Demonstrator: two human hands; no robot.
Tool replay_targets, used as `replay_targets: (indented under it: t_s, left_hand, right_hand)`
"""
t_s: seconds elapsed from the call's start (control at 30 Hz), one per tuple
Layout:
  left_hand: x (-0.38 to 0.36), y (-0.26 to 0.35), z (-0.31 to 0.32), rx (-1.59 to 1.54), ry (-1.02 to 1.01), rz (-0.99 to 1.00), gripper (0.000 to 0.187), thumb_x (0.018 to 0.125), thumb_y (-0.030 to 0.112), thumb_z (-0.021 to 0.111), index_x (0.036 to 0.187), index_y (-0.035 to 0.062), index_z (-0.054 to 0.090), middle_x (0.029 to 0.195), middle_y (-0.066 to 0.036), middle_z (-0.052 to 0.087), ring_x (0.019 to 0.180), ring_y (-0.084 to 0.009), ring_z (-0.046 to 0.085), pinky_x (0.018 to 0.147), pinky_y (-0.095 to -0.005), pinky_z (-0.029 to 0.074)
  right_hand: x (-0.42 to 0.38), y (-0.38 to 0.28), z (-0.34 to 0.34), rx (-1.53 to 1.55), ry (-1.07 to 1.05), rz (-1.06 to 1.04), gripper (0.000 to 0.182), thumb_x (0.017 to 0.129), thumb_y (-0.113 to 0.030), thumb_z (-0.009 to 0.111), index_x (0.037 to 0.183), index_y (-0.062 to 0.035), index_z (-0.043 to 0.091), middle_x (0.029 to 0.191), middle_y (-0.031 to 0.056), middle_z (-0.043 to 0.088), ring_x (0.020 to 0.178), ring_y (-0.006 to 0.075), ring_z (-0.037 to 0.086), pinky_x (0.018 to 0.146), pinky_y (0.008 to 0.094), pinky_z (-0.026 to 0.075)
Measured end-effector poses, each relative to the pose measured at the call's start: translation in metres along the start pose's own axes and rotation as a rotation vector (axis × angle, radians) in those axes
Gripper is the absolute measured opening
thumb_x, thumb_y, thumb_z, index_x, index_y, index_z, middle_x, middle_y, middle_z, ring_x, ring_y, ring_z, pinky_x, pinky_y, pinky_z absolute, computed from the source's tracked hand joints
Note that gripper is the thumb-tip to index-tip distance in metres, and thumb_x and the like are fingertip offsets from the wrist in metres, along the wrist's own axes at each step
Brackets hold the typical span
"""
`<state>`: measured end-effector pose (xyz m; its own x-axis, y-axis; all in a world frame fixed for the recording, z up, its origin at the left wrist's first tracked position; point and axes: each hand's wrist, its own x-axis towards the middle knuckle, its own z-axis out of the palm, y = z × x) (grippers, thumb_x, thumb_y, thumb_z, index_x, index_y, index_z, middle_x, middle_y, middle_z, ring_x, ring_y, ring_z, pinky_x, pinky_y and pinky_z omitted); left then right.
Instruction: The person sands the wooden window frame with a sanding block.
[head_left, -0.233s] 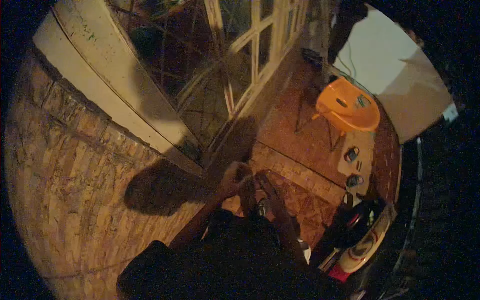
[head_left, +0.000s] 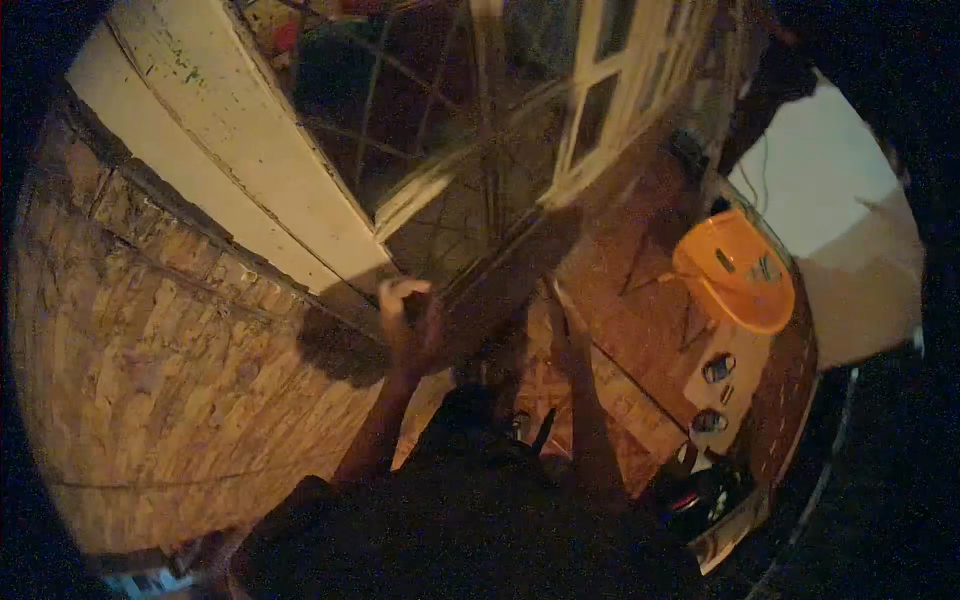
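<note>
My left hand [head_left: 405,315] is raised beside the lower corner of the pale, paint-flecked frame board [head_left: 260,150], its fingers curled inward. What those fingers hold, if anything, is hidden by the dim light. Apart from it, on the right, my right hand [head_left: 562,315] is in deep shadow with its fingers stretched forward. Between and beyond the hands runs the dark bottom rail [head_left: 500,270] of a door or window with a diagonal lattice grille [head_left: 375,95].
A brick wall [head_left: 200,370] fills the left side. An orange plastic chair [head_left: 735,275] stands on the reddish tiled floor [head_left: 625,300] to the right, with footwear [head_left: 718,368] below it. Dark bags or bundles [head_left: 700,490] lie lower right, and a pale sheet [head_left: 820,160] is behind the chair.
My hands have moved from close together to apart. The left hand has gone up and left towards the frame corner. The view has turned, so the chair sits farther right and lower.
</note>
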<state>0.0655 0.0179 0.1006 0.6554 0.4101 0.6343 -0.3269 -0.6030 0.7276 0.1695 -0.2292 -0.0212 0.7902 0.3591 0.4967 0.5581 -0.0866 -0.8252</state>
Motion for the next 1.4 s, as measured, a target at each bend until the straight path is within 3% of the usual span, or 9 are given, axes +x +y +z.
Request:
replay_targets:
  t_s: [0.07,0.17,0.63,0.73,0.83,0.93,1.1,1.23,1.4]
  left_hand:
    - [0.016,0.000,-0.002,0.022,0.175,-0.014,0.023,0.086,0.019,0.063,0.099,0.0012,0.054,0.097,-0.014,0.050,0.086,-0.0251,0.051,0.076,-0.0364,0.043]
    - [0.054,0.007,-0.003,0.309,0.457,0.375,0.030,0.090,0.031,0.059,0.096,0.0014,0.055,0.093,-0.010,0.051,0.079,-0.0224,0.050,0.069,-0.0376,0.042]
    - [0.075,-0.058,-0.001,0.284,0.403,0.359,0.032,0.090,0.031,0.058,0.100,0.0017,0.054,0.096,-0.010,0.051,0.082,-0.0225,0.051,0.072,-0.0373,0.042]
    - [0.073,-0.061,0.000,0.281,0.399,0.341,0.032,0.090,0.031,0.058,0.101,0.0018,0.054,0.097,-0.010,0.051,0.083,-0.0226,0.051,0.072,-0.0372,0.042]
    - [0.070,-0.062,0.002,0.279,0.402,0.322,0.032,0.090,0.032,0.058,0.102,0.0019,0.053,0.098,-0.010,0.051,0.083,-0.0226,0.051,0.073,-0.0371,0.043]
    - [0.071,-0.063,0.004,0.268,0.405,0.315,0.033,0.090,0.032,0.058,0.103,0.0019,0.053,0.099,-0.010,0.051,0.084,-0.0226,0.051,0.074,-0.0370,0.043]
    - [0.067,-0.062,0.006,0.251,0.408,0.299,0.034,0.090,0.032,0.058,0.104,0.0020,0.053,0.100,-0.010,0.051,0.085,-0.0227,0.051,0.074,-0.0369,0.043]
    - [0.064,-0.063,0.007,0.245,0.419,0.280,0.034,0.090,0.032,0.058,0.105,0.0021,0.052,0.101,-0.010,0.051,0.086,-0.0228,0.051,0.075,-0.0368,0.043]
    - [0.063,-0.066,0.010,0.232,0.420,0.263,0.035,0.089,0.032,0.057,0.107,0.0022,0.052,0.102,-0.010,0.051,0.087,-0.0228,0.051,0.076,-0.0367,0.043]
  right_hand:
    - [0.060,-0.039,0.011,0.144,0.022,0.025,0.037,0.096,-0.007,0.045,0.133,-0.0005,0.046,0.133,0.0213,0.051,0.123,0.0328,0.050,0.105,0.0404,0.037]
    - [0.139,-0.111,0.033,-0.178,-0.040,-0.319,0.037,0.095,-0.005,0.042,0.131,0.0000,0.049,0.132,0.0207,0.052,0.123,0.0352,0.049,0.106,0.0426,0.036]
    - [0.213,-0.094,0.095,-0.517,-0.242,-0.559,0.041,0.089,-0.004,0.051,0.130,-0.0001,0.050,0.134,0.0178,0.050,0.123,0.0373,0.048,0.105,0.0475,0.035]
    - [0.229,-0.077,0.088,-0.573,-0.012,-0.826,0.040,0.088,-0.004,0.049,0.128,0.0008,0.051,0.132,0.0185,0.051,0.121,0.0370,0.049,0.105,0.0464,0.036]
    - [0.230,-0.087,0.084,-0.274,0.008,-0.400,0.038,0.089,-0.004,0.048,0.127,0.0010,0.051,0.133,0.0192,0.050,0.122,0.0346,0.049,0.104,0.0460,0.037]
    - [0.215,-0.115,0.093,-0.448,-0.183,-0.563,0.037,0.090,-0.004,0.048,0.126,0.0007,0.051,0.132,0.0189,0.051,0.121,0.0338,0.050,0.103,0.0456,0.038]
    - [0.231,-0.105,0.081,-0.408,-0.135,-0.448,0.036,0.090,-0.005,0.048,0.125,0.0002,0.051,0.129,0.0183,0.052,0.118,0.0325,0.052,0.100,0.0450,0.039]
    - [0.212,-0.125,0.090,-0.468,-0.257,-0.575,0.035,0.091,-0.006,0.048,0.125,-0.0002,0.052,0.127,0.0178,0.053,0.116,0.0314,0.053,0.098,0.0444,0.040]
    - [0.232,-0.110,0.079,-0.402,-0.139,-0.401,0.033,0.091,-0.006,0.049,0.124,-0.0007,0.052,0.125,0.0173,0.055,0.113,0.0301,0.055,0.096,0.0438,0.042]
